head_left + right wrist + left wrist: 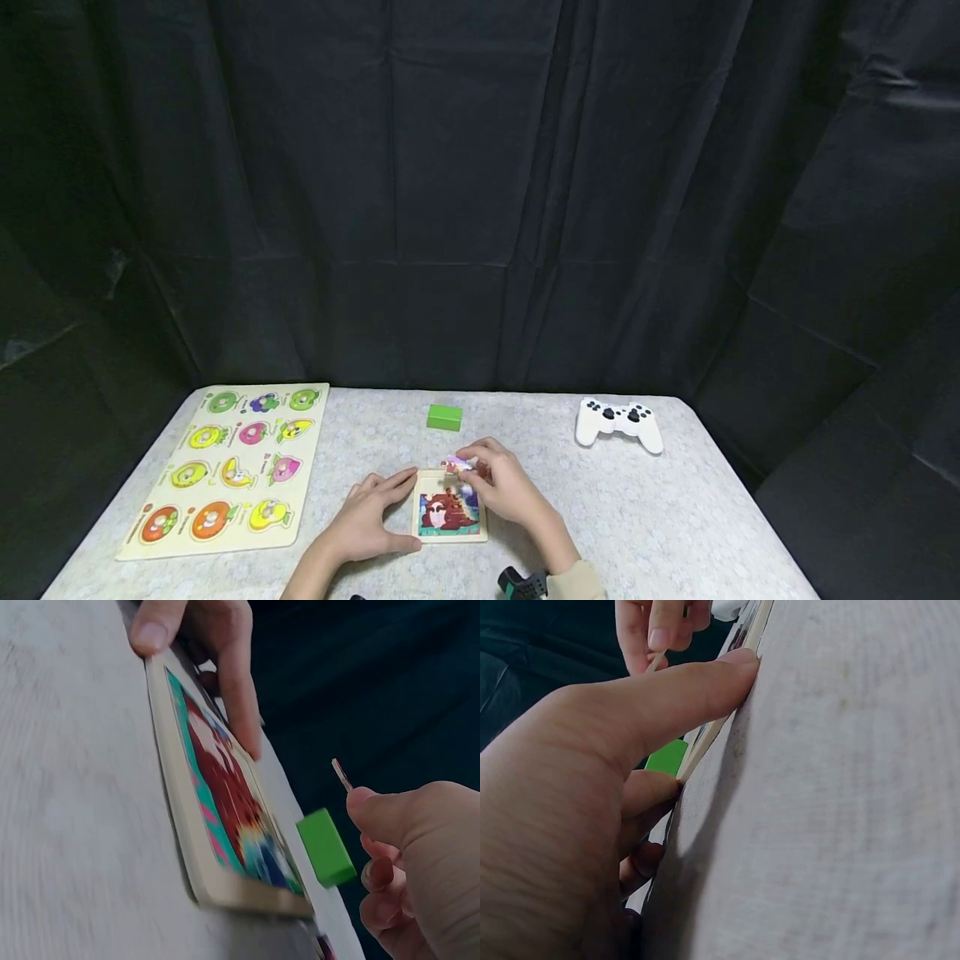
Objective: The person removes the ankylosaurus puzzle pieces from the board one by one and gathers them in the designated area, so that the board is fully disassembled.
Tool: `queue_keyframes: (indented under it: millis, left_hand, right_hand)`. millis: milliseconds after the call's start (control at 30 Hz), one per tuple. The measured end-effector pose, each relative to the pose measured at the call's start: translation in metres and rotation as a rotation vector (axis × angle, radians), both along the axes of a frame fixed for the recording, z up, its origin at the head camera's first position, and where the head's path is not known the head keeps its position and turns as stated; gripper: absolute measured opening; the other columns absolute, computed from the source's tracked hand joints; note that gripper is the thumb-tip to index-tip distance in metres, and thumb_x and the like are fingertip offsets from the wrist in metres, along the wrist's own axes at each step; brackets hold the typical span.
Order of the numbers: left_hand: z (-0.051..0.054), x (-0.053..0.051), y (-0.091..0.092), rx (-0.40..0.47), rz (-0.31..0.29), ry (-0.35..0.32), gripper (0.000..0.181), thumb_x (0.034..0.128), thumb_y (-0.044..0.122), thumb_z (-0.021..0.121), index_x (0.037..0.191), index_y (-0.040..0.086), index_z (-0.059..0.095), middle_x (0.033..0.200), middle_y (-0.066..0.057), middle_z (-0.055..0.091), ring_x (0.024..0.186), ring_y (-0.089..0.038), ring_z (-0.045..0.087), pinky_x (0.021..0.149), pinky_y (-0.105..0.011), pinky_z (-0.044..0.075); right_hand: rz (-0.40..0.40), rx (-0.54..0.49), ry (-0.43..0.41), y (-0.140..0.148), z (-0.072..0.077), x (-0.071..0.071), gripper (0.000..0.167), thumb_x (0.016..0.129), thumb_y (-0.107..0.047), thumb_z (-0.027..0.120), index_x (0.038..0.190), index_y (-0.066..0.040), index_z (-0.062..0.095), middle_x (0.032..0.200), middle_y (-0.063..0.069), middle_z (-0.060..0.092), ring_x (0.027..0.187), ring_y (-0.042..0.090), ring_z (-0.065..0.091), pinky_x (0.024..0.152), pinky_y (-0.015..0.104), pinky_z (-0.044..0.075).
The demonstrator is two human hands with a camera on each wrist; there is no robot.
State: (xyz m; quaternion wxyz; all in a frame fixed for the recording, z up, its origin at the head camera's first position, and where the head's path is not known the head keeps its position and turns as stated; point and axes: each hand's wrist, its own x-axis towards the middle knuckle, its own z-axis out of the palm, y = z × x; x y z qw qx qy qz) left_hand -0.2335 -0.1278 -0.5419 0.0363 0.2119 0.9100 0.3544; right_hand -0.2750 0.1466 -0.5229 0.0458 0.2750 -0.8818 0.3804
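Observation:
A square wooden picture-puzzle tray point(450, 538) lies on the table, with a red-haired figure pictured inside. My left hand point(369, 515) holds the tray by its left side, the thumb at the near corner and the index finger at the far corner. Between thumb and fingers my right hand point(504, 485) pinches a thin puzzle piece point(341, 774), raised above the tray's far edge. In the head view this piece shows pink and purple colouring. Something small and colourful point(324, 946) lies beyond the tray in the right wrist view; its kind cannot be told.
A green block point(445, 417) sits behind the tray. On the left lies a large fruit peg-puzzle board point(251, 498). A white game controller point(619, 423) is at the back right. Dark curtain point(450, 200) hangs behind the patterned tablecloth point(637, 533).

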Motion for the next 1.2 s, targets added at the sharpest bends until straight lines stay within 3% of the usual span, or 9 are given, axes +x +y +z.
queue_keyframes:
  millis: [500,867,1033,1200]
  left_hand:
    - [-0.001,-0.004,0.003,-0.001,0.02,0.013,0.102,0.0699,0.054,0.093,0.155,0.011,0.056,0.163,0.002,0.051,0.099,-0.007,0.042,0.082,-0.033,0.034]
    - [-0.003,-0.001,0.002,-0.004,0.02,0.014,0.101,0.0694,0.054,0.093,0.154,0.011,0.058,0.162,0.003,0.052,0.099,-0.006,0.042,0.083,-0.033,0.035]
    - [-0.003,0.0,0.002,0.002,0.014,0.012,0.101,0.0698,0.054,0.093,0.154,0.011,0.057,0.162,0.002,0.052,0.099,-0.007,0.042,0.082,-0.033,0.034]
    - [-0.004,0.0,0.001,-0.003,0.007,0.015,0.101,0.0702,0.055,0.093,0.154,0.011,0.057,0.162,0.002,0.051,0.1,-0.006,0.042,0.082,-0.033,0.035]
  right_hand:
    - [-0.128,-0.013,0.087,0.065,0.006,-0.005,0.022,0.095,-0.007,0.078,0.117,-0.008,0.076,0.108,0.003,0.067,0.078,0.005,0.053,0.068,0.024,0.049]
    - [-0.202,0.008,0.087,0.101,-0.003,0.0,0.02,0.093,-0.005,0.079,0.114,-0.007,0.077,0.105,0.002,0.068,0.079,0.004,0.054,0.071,0.026,0.049]
    - [-0.194,0.054,0.044,0.104,-0.009,-0.003,0.021,0.093,-0.004,0.079,0.114,-0.006,0.078,0.107,0.001,0.069,0.082,0.006,0.054,0.074,0.027,0.049]
    - [-0.15,0.09,0.057,0.104,-0.018,-0.009,0.022,0.093,-0.004,0.078,0.114,-0.005,0.077,0.108,0.002,0.069,0.083,0.005,0.054,0.075,0.027,0.049]
